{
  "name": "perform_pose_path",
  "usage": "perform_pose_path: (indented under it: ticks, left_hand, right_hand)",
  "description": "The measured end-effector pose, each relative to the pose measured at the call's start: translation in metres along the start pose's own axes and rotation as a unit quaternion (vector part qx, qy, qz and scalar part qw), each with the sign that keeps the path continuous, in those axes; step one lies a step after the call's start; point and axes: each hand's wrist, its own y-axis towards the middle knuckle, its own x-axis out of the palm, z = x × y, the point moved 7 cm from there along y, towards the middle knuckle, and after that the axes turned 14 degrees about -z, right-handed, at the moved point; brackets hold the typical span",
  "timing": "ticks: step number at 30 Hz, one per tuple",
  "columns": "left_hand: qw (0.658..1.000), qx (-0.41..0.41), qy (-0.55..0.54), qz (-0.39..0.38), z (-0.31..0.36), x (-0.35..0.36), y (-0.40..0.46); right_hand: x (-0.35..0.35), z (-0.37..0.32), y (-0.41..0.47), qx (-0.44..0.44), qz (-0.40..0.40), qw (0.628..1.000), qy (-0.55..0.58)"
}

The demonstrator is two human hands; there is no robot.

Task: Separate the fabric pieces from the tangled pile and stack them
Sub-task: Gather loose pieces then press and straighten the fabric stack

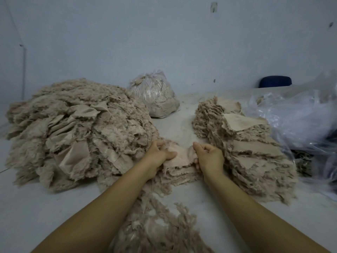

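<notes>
Nearest the camera, at six o'clock, lies a loose beige tuft of frayed threads and scraps point(156, 229) between the two bare forearms. From there by size: the big tangled pile of beige frayed fabric pieces point(76, 128) fills nine o'clock, the ragged stack of separated beige pieces point(244, 148) sits at three o'clock, and crumpled clear plastic sheeting point(299, 117) lies beyond it, all on the pale grey tabletop point(36, 207). Smallest, at centre, is a short bundle of layered beige fabric pieces point(180, 165). The left hand point(158, 156) grips its left end, the right hand point(209, 157) its right end, fingers curled into the cloth. Its long axis runs nine to three. The stack touches the right hand, so that hand likely leads the transfer.
</notes>
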Motion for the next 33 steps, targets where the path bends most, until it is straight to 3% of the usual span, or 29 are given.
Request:
perform_pose_path:
  ticks: [3,8,13,20,23,25,27,29,31,33]
  left_hand:
    - [0.993,0.046,0.099,0.045,0.005,-0.003,-0.008]
    - [0.951,0.123,0.246,0.143,0.023,-0.011,-0.022]
    - [0.923,0.150,0.328,0.136,0.034,-0.010,-0.028]
    - [0.921,0.189,0.338,0.032,0.030,-0.022,-0.050]
    - [0.881,0.169,0.423,-0.126,0.024,-0.012,-0.066]
    - [0.860,0.096,0.434,-0.249,0.008,-0.004,-0.084]
    - [0.828,0.025,0.452,-0.331,-0.012,-0.001,-0.104]
    - [0.804,0.016,0.478,-0.353,-0.024,-0.002,-0.117]
    - [0.827,0.029,0.448,-0.338,-0.024,-0.004,-0.123]
    - [0.870,0.036,0.371,-0.322,-0.017,-0.006,-0.129]
  right_hand:
    - [-0.001,0.001,0.000,0.007,0.005,1.000,0.015]
    - [-0.003,-0.006,0.001,-0.020,0.006,0.999,-0.029]
    - [-0.003,-0.011,0.008,-0.039,0.009,0.997,-0.060]
    - [-0.015,-0.002,0.012,-0.036,-0.011,0.983,-0.181]
    - [-0.008,-0.002,0.000,0.005,-0.055,0.950,-0.306]
    - [-0.004,-0.007,-0.014,-0.008,-0.067,0.931,-0.360]
    - [0.002,-0.016,-0.034,-0.054,-0.073,0.931,-0.353]
    - [0.014,-0.020,-0.056,-0.102,-0.109,0.939,-0.310]
    - [0.033,-0.018,-0.078,-0.120,-0.196,0.933,-0.278]
    - [0.058,-0.008,-0.103,-0.090,-0.332,0.909,-0.237]
